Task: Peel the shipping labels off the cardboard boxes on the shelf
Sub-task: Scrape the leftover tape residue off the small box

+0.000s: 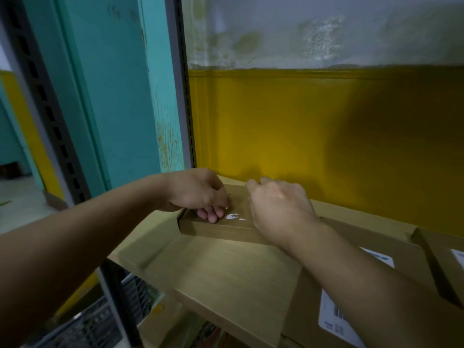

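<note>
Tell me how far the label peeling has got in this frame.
Mostly done: the small box shows only white label scraps. In hand: the left hand and right hand are on that box. Left: the intact front label, top label and far-right label.

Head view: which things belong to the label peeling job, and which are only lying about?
Job:
- small box, touched by left hand and right hand
- label scraps on it
- big box underneath
- barcode label, middle label, edge label, all unpeeled

Lying about:
- shelf post
- yellow wall
- floor cardboard
</note>
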Action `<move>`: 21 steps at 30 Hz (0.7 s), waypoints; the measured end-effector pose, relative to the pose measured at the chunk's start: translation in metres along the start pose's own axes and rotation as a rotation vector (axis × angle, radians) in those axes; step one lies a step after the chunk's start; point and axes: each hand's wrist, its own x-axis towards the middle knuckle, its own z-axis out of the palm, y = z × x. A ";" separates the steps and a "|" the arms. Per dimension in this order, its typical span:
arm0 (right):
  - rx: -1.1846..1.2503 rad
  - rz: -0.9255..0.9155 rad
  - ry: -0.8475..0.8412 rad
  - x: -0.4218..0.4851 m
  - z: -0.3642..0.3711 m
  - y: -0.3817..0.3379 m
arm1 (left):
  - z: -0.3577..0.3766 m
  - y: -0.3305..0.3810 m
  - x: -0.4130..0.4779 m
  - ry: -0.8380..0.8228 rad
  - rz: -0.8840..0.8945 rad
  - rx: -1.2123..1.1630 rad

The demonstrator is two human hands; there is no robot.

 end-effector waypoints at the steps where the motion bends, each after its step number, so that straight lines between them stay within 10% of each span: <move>1: 0.030 -0.015 0.016 -0.001 0.000 0.000 | -0.001 -0.003 -0.001 0.013 0.011 -0.038; 21: 0.366 -0.090 -0.016 -0.007 0.005 -0.009 | 0.041 -0.051 -0.018 0.574 0.312 -0.344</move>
